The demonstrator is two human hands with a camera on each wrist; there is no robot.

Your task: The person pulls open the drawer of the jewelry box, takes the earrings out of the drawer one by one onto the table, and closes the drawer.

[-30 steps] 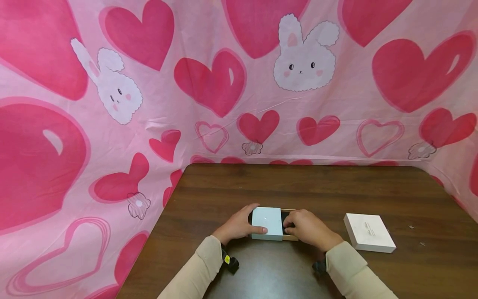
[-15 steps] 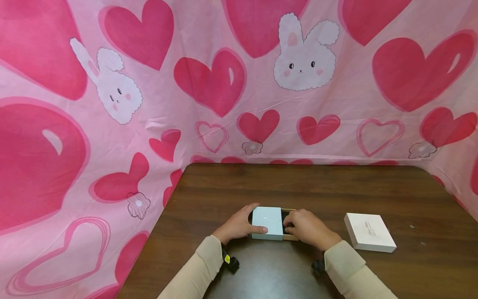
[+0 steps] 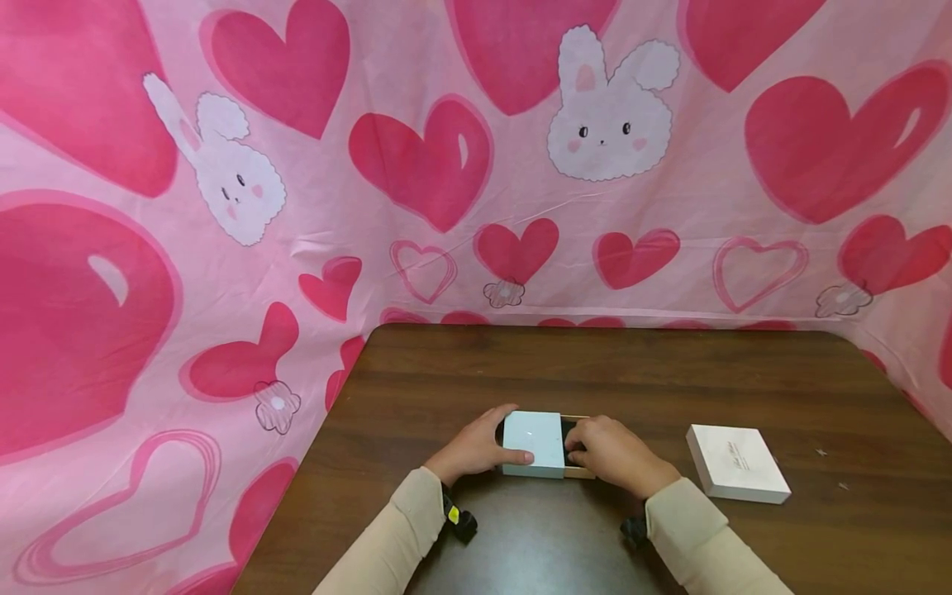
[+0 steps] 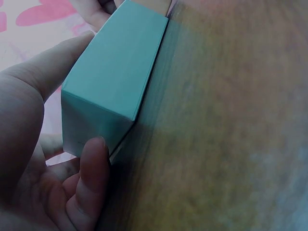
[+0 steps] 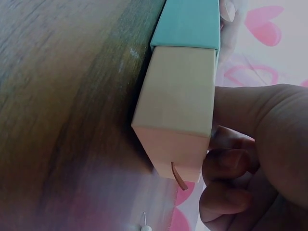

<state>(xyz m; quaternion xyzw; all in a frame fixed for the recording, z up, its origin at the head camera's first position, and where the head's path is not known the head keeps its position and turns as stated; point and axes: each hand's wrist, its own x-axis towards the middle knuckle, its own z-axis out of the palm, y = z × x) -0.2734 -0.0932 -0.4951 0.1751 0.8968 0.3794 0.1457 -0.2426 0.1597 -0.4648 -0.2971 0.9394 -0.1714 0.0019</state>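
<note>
A light blue sleeve box [image 3: 532, 445] lies on the table in the head view, its drawer [image 5: 178, 91] slid partway out on the right. Cream-coloured drawer walls and a brown ribbon pull [image 5: 179, 176] show in the right wrist view; the inside looks dark from above. My left hand [image 3: 476, 446] grips the sleeve at its left end, thumb over the front top edge, fingers at the back. Over the drawer, my right hand [image 3: 613, 454] has its fingers curled, with thumb and index fingertips reaching down inside. The drawer wall hides those tips and anything between them.
To the right stands a white square box [image 3: 736, 463] with lettering on its lid. Beyond it lie two tiny shiny pieces [image 3: 821, 452] on the brown wooden table [image 3: 625, 364]. A pink cloth [image 3: 595, 207] with hearts and rabbits hangs behind and at the sides.
</note>
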